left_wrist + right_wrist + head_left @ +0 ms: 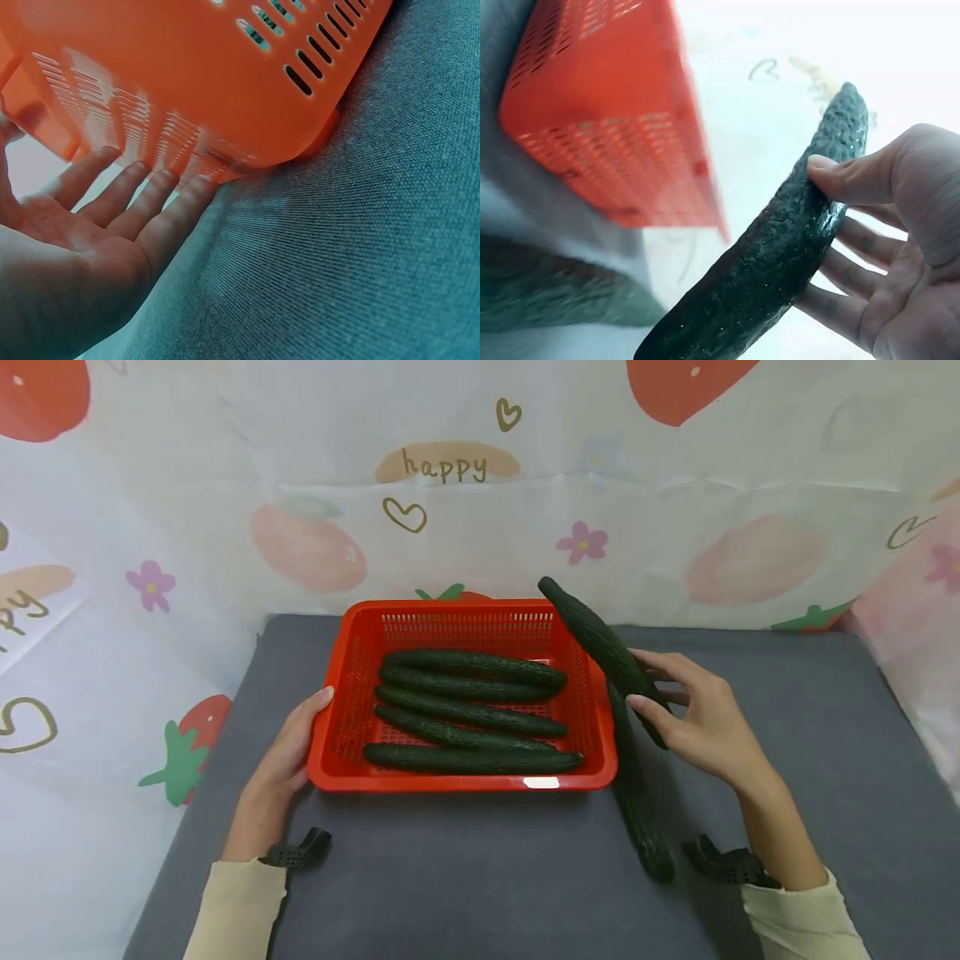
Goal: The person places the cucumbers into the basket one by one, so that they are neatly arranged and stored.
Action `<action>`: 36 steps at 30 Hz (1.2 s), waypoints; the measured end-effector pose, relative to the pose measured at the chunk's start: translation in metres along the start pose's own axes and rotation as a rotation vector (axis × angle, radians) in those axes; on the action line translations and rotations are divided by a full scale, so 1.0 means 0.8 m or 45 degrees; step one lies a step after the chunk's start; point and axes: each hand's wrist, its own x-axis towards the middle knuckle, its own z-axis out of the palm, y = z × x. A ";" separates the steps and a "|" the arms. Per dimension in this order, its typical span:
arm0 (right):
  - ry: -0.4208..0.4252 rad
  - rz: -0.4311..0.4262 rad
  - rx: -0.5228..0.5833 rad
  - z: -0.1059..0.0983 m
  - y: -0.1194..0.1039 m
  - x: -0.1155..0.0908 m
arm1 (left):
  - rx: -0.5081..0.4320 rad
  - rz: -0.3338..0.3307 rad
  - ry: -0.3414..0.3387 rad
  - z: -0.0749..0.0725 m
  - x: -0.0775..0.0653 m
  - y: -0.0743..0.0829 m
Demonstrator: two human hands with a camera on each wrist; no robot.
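My right hand (705, 718) grips a dark green cucumber (600, 639) between thumb and fingers, above the right rim of the red basket. The cucumber is tilted, its far end pointing up and left. My left hand (288, 739) holds the left side of the red plastic basket (463, 782), thumb at the rim. In the left wrist view its fingers (154, 199) rest against the slotted wall. Inside the basket several cucumbers (472, 760) lie side by side, roughly crosswise. Another cucumber (641, 810) lies on the table along the basket's right side, its far part hidden by the held one.
A grey cloth (465, 877) covers the table under the basket. Behind it hangs a white backdrop (480, 543) printed with strawberries, flowers and hearts. Dark wrist mounts (727, 860) sit at both sleeves.
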 end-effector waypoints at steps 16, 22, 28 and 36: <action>-0.292 -0.255 -0.199 0.005 -0.063 0.063 | 0.007 0.004 -0.024 0.003 0.000 -0.004; -0.385 -0.302 -0.273 0.016 -0.085 0.084 | 0.005 0.016 -0.018 0.000 0.001 -0.003; -0.490 -0.365 -0.393 0.031 -0.108 0.104 | -0.007 0.019 -0.026 -0.003 0.002 0.000; -0.613 -0.404 -0.391 0.048 -0.113 0.124 | -0.046 0.014 -0.070 -0.003 0.004 -0.002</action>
